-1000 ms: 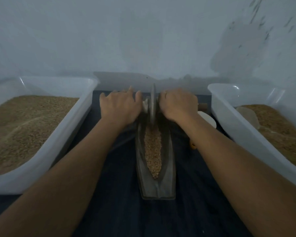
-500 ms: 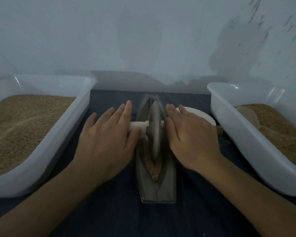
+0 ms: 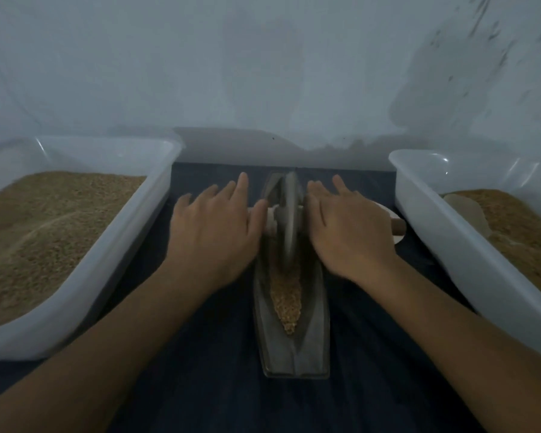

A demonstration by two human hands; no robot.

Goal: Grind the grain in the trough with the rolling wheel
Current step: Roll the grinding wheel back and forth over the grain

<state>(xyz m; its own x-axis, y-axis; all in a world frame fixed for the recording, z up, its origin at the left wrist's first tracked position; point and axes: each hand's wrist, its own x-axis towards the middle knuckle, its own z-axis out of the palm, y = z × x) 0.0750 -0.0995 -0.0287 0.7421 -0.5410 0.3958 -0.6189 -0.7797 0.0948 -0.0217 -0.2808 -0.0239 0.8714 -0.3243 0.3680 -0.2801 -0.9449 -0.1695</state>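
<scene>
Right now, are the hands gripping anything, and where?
Nothing is gripped. Left hand and right hand lie flat, fingers straight, on the wheel's axle, one each side.

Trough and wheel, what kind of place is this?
Probably a small grain-grinding work spot. A wheel stands in a trough of grain, both hands pressing its axle, on a dark cloth between two tubs of grain.

Looks like a plain, dim home or small workshop corner for hand-grinding: bare pale wall [image 3: 263, 73] with dark stains, dark cloth [image 3: 231, 385] spread underneath, two white plastic tubs [image 3: 75, 323] of grain, metal trough [image 3: 310, 339] between.
</scene>
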